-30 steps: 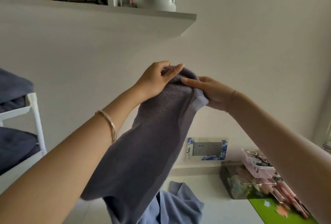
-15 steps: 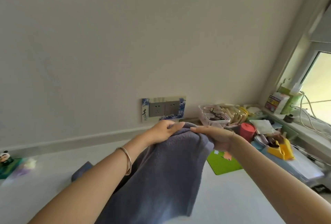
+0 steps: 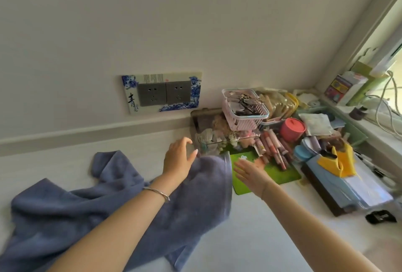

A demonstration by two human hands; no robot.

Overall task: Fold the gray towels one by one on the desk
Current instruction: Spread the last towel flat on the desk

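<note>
A gray-blue towel (image 3: 202, 202) lies folded lengthwise on the white desk (image 3: 261, 239), its far end reaching the green mat. A second towel (image 3: 65, 208) lies crumpled to its left, partly under it. My left hand (image 3: 179, 159) hovers over the far end of the folded towel with fingers loosely spread and holds nothing. My right hand (image 3: 250, 173) is flat and open just right of the towel's edge, above the green mat (image 3: 267, 171). My left forearm covers part of the towel.
Clutter fills the desk's right side: a pink basket (image 3: 244, 109), a red cup (image 3: 292, 129), pens (image 3: 274, 147), a stack of folders with a yellow item (image 3: 339, 163). A double wall socket (image 3: 164, 93) sits behind. A window sill with cables runs at the far right.
Both hands held the towel up by its top edge; they have lowered it onto the desk and let go. The camera has tilted down towards the desk.
</note>
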